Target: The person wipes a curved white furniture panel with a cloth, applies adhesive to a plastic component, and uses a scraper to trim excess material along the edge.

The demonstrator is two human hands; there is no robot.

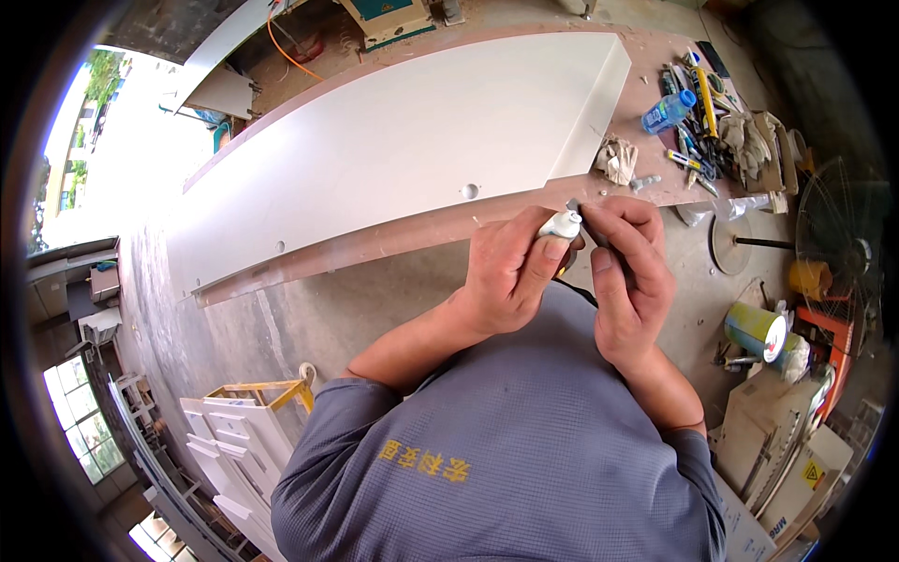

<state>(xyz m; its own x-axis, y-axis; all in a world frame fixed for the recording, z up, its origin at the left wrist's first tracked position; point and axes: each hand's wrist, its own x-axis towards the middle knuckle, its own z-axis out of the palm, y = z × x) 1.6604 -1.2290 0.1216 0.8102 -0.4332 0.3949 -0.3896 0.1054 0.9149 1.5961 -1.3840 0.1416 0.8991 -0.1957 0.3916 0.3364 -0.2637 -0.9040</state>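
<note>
My left hand (510,272) is closed around a small white tube (563,224), its nozzle pointing up between thumb and forefinger. Close beside it, my right hand (632,276) pinches a small dark grey piece (575,205) near the nozzle. Its kind is hard to make out, since the fingers cover most of it. Both hands are raised in front of my chest, near the bench's front edge. Beyond them a long white panel (393,131) with round holes along its near edge lies on the bench.
Right of the panel, crumpled paper (617,159), a blue bottle (669,112), a yellow tube (704,101) and several tools lie on the bench (646,70). A standing fan (838,244) and a paint can (757,332) are at the right. White panels (234,450) lean at the lower left.
</note>
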